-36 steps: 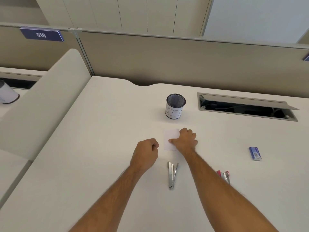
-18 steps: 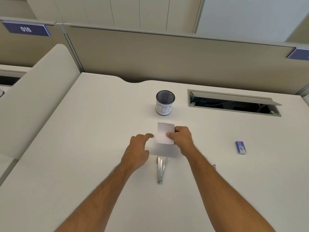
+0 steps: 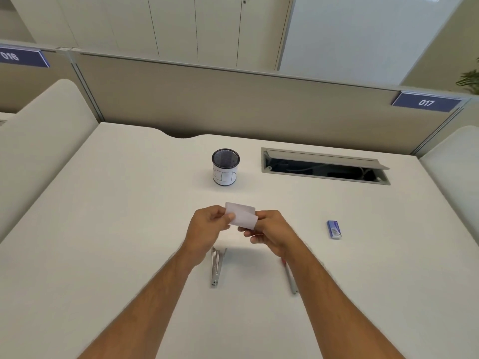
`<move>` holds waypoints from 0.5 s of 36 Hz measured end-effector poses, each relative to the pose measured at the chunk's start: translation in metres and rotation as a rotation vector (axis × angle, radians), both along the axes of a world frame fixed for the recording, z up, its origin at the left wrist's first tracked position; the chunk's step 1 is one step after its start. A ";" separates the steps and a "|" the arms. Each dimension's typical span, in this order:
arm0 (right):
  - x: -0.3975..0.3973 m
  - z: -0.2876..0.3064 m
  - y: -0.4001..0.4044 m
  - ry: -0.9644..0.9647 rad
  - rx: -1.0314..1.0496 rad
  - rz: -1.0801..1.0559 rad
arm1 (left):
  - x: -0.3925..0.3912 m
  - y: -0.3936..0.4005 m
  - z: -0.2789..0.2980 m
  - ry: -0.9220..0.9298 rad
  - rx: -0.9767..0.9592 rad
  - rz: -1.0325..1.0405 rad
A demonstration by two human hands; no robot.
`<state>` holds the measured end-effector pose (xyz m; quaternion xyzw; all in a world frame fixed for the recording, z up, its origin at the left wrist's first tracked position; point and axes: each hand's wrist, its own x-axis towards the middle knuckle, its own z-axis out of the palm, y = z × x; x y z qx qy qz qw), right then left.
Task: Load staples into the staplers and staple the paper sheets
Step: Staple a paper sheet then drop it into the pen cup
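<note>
Bright, even light, faint shadows, wide-angle bending at edges, slightly soft.

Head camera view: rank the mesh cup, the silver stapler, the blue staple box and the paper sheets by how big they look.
1. silver stapler, longest, though nearest the camera
2. mesh cup, looks close to the paper, so unsure
3. paper sheets, partly covered by fingers
4. blue staple box

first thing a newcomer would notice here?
Both hands, left hand and right hand, hold a small white paper up over the middle of the desk. Behind it stands a black mesh cup; a silver stapler lies below, a blue staple box to the right.
</note>
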<state>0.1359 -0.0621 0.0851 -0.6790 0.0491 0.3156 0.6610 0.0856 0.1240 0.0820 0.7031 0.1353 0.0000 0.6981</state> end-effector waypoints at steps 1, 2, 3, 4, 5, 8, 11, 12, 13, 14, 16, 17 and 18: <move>-0.003 0.001 -0.003 0.006 0.018 0.004 | 0.000 -0.003 0.001 0.002 -0.029 0.018; -0.005 0.002 -0.005 0.007 0.028 0.010 | 0.000 -0.005 0.001 0.005 -0.051 0.036; -0.007 0.002 -0.006 0.006 0.039 0.016 | -0.001 -0.007 0.001 0.007 -0.072 0.050; -0.009 0.001 -0.009 0.006 0.054 0.014 | -0.001 -0.010 0.001 0.007 -0.092 0.062; -0.010 0.001 -0.010 0.007 0.073 0.003 | -0.002 -0.011 0.001 0.007 -0.106 0.073; -0.015 -0.002 -0.015 0.007 0.147 -0.065 | -0.004 -0.018 0.000 0.009 -0.117 0.108; -0.020 -0.001 -0.019 -0.010 0.187 -0.124 | -0.004 -0.023 -0.001 0.013 -0.120 0.150; -0.022 -0.001 -0.019 -0.019 0.195 -0.143 | -0.004 -0.024 -0.001 0.011 -0.121 0.162; -0.023 0.000 -0.020 -0.031 0.203 -0.162 | -0.005 -0.025 -0.002 0.009 -0.122 0.173; -0.025 0.001 -0.021 -0.046 0.210 -0.176 | -0.005 -0.027 -0.002 0.007 -0.120 0.181; -0.028 0.002 -0.023 -0.079 0.210 -0.188 | -0.006 -0.029 -0.002 0.000 -0.119 0.191; -0.029 0.002 -0.024 -0.094 0.202 -0.192 | -0.006 -0.031 -0.002 -0.004 -0.120 0.193; -0.030 0.002 -0.024 -0.108 0.190 -0.199 | -0.007 -0.032 -0.002 -0.006 -0.120 0.195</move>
